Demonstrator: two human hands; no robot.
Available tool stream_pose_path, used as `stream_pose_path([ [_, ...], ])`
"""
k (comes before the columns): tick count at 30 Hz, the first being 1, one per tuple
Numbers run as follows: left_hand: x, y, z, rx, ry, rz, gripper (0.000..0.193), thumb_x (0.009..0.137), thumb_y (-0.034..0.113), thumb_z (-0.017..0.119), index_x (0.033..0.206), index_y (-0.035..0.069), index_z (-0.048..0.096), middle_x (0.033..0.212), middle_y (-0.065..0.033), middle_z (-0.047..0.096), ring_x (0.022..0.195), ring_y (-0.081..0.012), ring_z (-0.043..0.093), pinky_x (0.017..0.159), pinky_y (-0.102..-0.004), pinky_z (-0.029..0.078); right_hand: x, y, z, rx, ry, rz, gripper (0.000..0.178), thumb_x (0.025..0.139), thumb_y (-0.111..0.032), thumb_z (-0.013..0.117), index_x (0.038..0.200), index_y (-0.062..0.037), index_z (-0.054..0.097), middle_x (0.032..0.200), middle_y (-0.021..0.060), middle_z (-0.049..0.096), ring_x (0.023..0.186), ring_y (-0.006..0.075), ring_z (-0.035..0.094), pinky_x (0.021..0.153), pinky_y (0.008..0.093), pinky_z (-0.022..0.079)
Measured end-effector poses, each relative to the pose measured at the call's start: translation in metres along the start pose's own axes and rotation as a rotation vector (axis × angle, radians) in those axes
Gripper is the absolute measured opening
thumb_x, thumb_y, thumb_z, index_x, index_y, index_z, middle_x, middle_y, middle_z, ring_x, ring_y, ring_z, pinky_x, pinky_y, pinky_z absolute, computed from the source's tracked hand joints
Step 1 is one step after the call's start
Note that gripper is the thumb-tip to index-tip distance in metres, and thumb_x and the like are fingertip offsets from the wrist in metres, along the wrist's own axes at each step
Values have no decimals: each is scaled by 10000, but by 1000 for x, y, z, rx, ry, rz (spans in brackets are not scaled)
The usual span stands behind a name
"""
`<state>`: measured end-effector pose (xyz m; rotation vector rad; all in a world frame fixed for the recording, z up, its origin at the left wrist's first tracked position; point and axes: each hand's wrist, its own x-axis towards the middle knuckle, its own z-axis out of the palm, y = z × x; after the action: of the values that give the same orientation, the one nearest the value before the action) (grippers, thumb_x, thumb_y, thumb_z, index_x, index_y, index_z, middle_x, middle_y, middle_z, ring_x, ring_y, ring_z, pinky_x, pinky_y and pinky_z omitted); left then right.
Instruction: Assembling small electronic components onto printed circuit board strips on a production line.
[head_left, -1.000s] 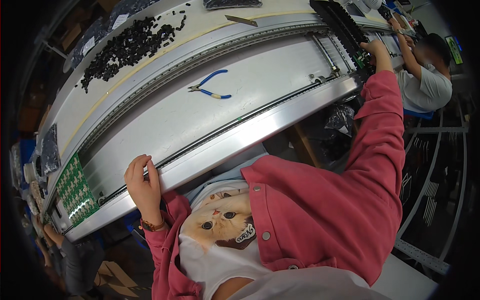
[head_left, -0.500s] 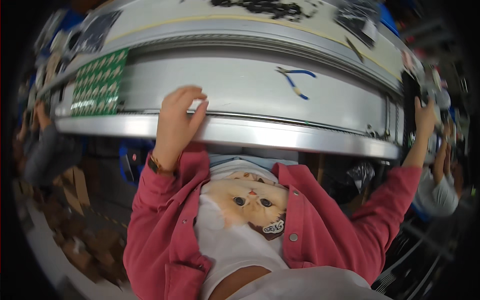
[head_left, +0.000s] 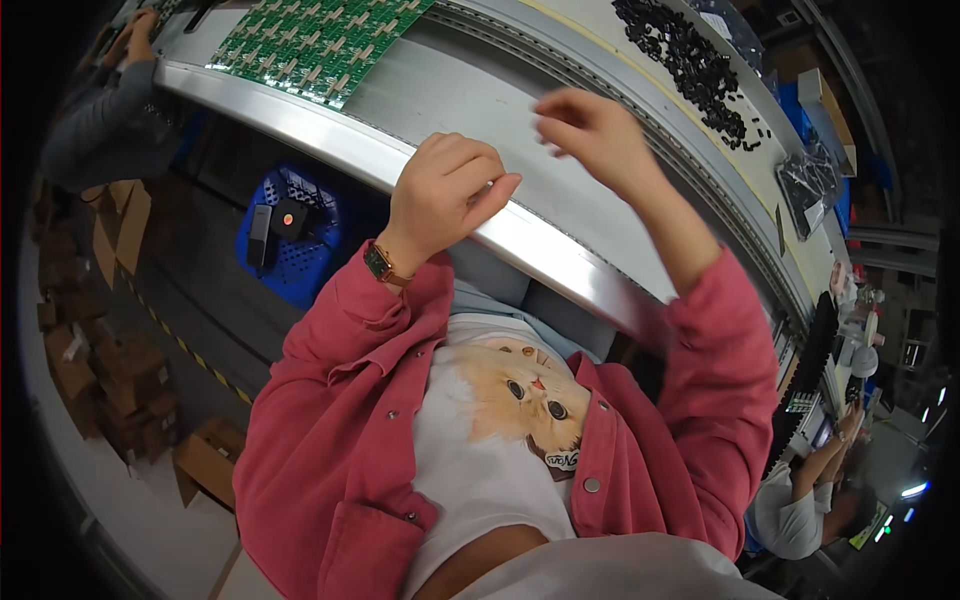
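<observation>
My left hand point(head_left: 445, 195) is raised by the near metal rail point(head_left: 385, 165), its fingers curled and the thumb against the index finger. A tiny pale spot shows at the fingertips; I cannot make out what it is. Over the grey conveyor bed, my right hand point(head_left: 600, 145) is bent inward with its fingertips pointing left, smeared by motion. Whether it holds anything cannot be seen. To the left of both hands, a green circuit board panel point(head_left: 320, 50) with rows of pale parts lies across the line.
Small black components point(head_left: 690, 70) are heaped on the far ledge, near a bagged black item point(head_left: 808, 185). A blue crate point(head_left: 290, 235) stands below the rail. Co-workers are at the left point(head_left: 110, 110) and right point(head_left: 800, 500); cardboard boxes point(head_left: 130, 370) are stacked at left.
My right hand has come from the far right end back over the bed. My left hand has curled more tightly. The view has turned, and the blue-handled pliers are no longer visible.
</observation>
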<state>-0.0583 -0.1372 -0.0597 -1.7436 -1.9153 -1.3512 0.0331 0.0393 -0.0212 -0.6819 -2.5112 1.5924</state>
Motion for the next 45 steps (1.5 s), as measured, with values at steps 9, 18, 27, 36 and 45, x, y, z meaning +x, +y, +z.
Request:
stream_pose_path([
  [9,-9,-9,1,-138,238,124,107,693,31,654,680,67,554,745,-20,575,591,-183,461,607,-290,418,130,-25,105,520,-84,192,226,819,-174,656,906,34,643,828,97,637,713,173,611,645,239,502],
  [18,-14,-8,1,-206,287,96,42,683,5,610,676,38,585,772,-48,613,616,-209,487,679,-326,449,151,-24,121,671,52,229,168,793,-127,677,847,32,660,736,85,641,602,134,590,547,194,458],
  [27,-13,-8,0,-189,272,123,37,695,41,610,665,53,589,758,-36,613,619,-201,494,683,-328,446,140,-29,116,728,151,252,107,748,-80,649,713,21,649,637,73,602,529,121,532,492,195,405],
  [36,-16,-8,-4,-134,155,255,174,767,226,610,651,101,576,739,-6,601,666,-164,512,689,-313,426,61,-18,39,652,207,229,123,787,-108,630,747,6,651,684,58,599,607,110,544,575,198,420],
  [45,-10,1,-5,-157,164,196,251,823,261,560,643,98,623,734,-7,612,696,-187,500,717,-326,416,-76,58,-48,593,292,338,116,800,-117,601,724,-34,632,665,36,573,601,104,502,615,189,398],
])
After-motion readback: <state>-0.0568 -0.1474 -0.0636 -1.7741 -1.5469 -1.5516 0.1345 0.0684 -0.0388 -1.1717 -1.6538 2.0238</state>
